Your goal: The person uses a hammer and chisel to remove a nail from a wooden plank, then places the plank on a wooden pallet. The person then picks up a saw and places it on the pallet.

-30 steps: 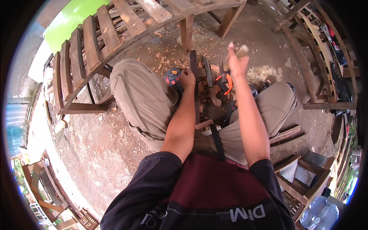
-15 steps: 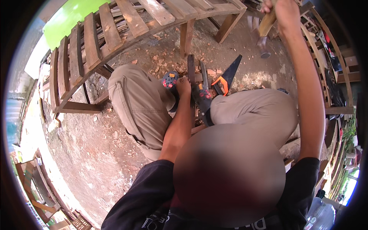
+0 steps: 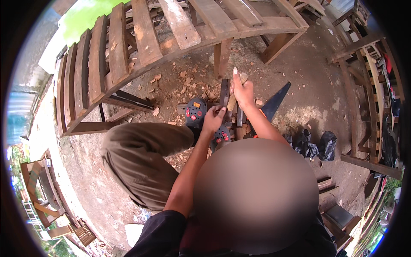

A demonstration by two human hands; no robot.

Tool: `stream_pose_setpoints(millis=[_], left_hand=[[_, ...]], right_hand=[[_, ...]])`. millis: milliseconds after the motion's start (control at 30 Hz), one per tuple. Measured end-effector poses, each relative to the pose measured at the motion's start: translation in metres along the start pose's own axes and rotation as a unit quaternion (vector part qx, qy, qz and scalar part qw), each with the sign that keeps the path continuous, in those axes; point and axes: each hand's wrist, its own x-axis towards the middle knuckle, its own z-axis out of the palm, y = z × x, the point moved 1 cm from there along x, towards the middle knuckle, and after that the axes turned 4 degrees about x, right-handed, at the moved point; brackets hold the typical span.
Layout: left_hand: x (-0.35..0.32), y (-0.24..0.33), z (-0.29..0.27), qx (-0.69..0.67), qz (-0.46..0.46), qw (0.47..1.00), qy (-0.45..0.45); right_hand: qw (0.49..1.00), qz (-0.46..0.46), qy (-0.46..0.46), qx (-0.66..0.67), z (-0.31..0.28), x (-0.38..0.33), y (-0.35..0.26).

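A dark wooden bar [image 3: 224, 91] stands between my feet, pointing away from me. My left hand [image 3: 212, 119] is closed at its near part, the thumb pressed along the wood; anything smaller in those fingers is hidden. Just right of the bar, my right hand [image 3: 243, 93] is wrapped around the pale wooden handle of a hammer [image 3: 231, 103]. The hammer's head is low, close to the bar and the left fingertips; whether it touches cannot be made out. A handsaw [image 3: 277, 99] with a dark blade and orange handle lies right of my right forearm.
Dark clogs [image 3: 196, 114] with red and orange ornaments are on my feet beside the work. A slatted wooden frame [image 3: 152, 55] on legs arches across the far left. Wood chips [image 3: 188, 79] litter the ground. Black plastic bags [image 3: 327, 145] and timber racks [image 3: 353, 103] stand at the right.
My right hand has come down from raised at the upper right, bringing the hammer to the bar. My left hand stays at the bar. The view has shifted, and my right leg has left the visible area.
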Motion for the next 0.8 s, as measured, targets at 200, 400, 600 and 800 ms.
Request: stream_pose_setpoints(millis=[200,400,600,800], left_hand=[[0.008,0.017,0.03,0.257,0.191,0.941,0.105],[0.028,0.022,0.038,0.259,0.207,0.931,0.154],[0.049,0.04,0.05,0.265,0.2,0.929,0.162],[0.054,0.039,0.018,0.269,0.262,0.921,0.107]], right_hand=[[0.998,-0.049,0.03,-0.041,0.011,0.038,0.029],[0.992,-0.11,0.053,-0.005,0.016,0.056,0.036],[0.986,-0.153,0.071,0.005,0.01,0.094,0.034],[0.982,-0.022,-0.011,0.189,0.014,0.046,-0.007]])
